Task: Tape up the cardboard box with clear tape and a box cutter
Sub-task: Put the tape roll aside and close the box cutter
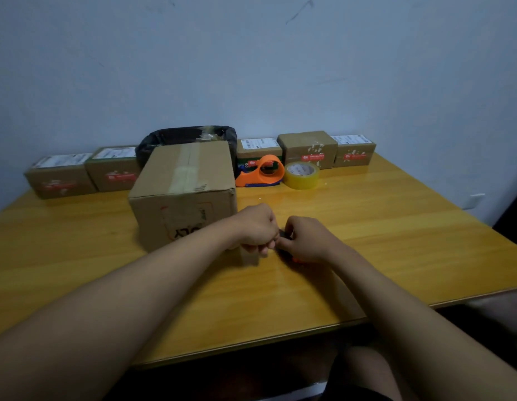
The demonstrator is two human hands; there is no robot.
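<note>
A brown cardboard box (185,186) stands on the wooden table (396,227), its top flaps closed with a strip of tape along the seam. Just right of its near corner, my left hand (255,227) and my right hand (305,238) meet, fingers curled around a small dark object with an orange end, probably the box cutter (283,235); most of it is hidden. A roll of clear tape (302,175) lies behind, beside an orange tape dispenser (261,172).
Several small labelled parcels (60,176) line the wall at the back of the table. A black-lined bin (187,137) sits behind the big box. The table's near edge runs diagonally below my forearms.
</note>
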